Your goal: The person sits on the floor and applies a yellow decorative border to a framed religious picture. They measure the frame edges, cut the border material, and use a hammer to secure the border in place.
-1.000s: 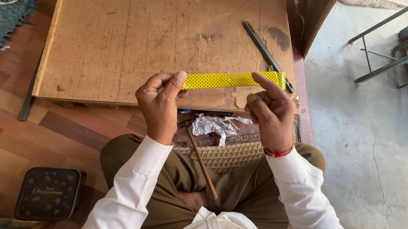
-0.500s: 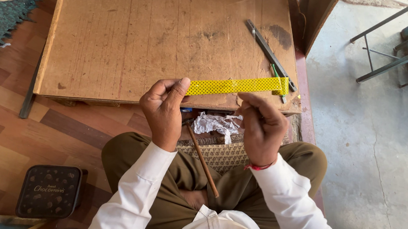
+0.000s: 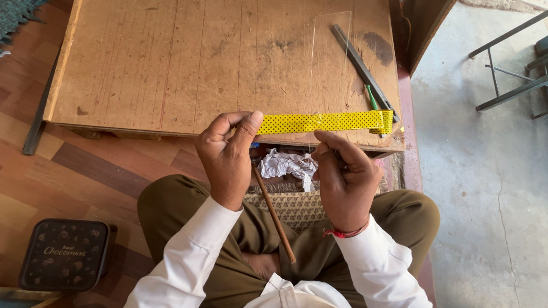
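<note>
A long yellow strip with black dots (image 3: 323, 122) lies along the near edge of a low wooden board (image 3: 171, 58). Its right end is folded over at the board's corner. My left hand (image 3: 228, 158) pinches the strip's left end between thumb and forefinger. My right hand (image 3: 346, 174) is curled just below the strip's middle, and its fingertips pinch the lower edge there. A faint clear sheet outline (image 3: 334, 53) shows on the board above the strip.
A dark flat metal bar (image 3: 363, 70) and a green pen (image 3: 371, 97) lie on the board's right side. Crumpled paper (image 3: 287, 163), a thin wooden stick (image 3: 274, 214) and a patterned woven piece (image 3: 300, 209) rest on my lap. A dark tin (image 3: 65, 253) sits at lower left, a metal frame (image 3: 518, 66) at right.
My right hand let go of the strip's right end and drew back to below its middle. The strip now lies lower along the board's edge. My left hand kept its hold.
</note>
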A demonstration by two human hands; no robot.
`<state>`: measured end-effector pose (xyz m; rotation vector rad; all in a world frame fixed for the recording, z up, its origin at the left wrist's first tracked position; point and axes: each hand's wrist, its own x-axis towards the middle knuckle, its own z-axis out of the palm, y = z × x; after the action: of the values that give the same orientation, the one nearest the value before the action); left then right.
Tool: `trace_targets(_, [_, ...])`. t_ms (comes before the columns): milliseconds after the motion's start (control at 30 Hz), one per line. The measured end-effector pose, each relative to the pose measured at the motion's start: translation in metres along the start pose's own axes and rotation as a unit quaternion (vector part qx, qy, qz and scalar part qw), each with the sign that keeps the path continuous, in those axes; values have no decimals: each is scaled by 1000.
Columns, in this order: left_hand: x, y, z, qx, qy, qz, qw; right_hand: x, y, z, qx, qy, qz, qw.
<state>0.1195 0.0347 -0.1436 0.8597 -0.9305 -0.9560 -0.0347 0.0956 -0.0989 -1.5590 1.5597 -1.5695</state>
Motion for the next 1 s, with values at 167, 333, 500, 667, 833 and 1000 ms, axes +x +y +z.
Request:
trace_targets(167, [-4,1,-2,-12,-3,-9,1000,3,-10,-1,-28,-21,9,999])
trace_targets(333, [-10,0,-3,-18,-1,-10,1000,9,-12,-1,-101,-13,-21,995])
trace_targets(500, [-14,-2,-5,-13,3,-7,1000,19,-11,0,-80,-48,10,996])
trace_targets(667, [-17,-2,-8,15,5,-2,1000,21,-6,1,-22,-63,22,998])
trace_targets(833, [-8,-7,-5,36,6,16,999,38,23,-42,21,15,-99,995])
trace_targets(1000, [30,-17,3,27,-3,20,999,62,121,-96,-43,122,-112,985])
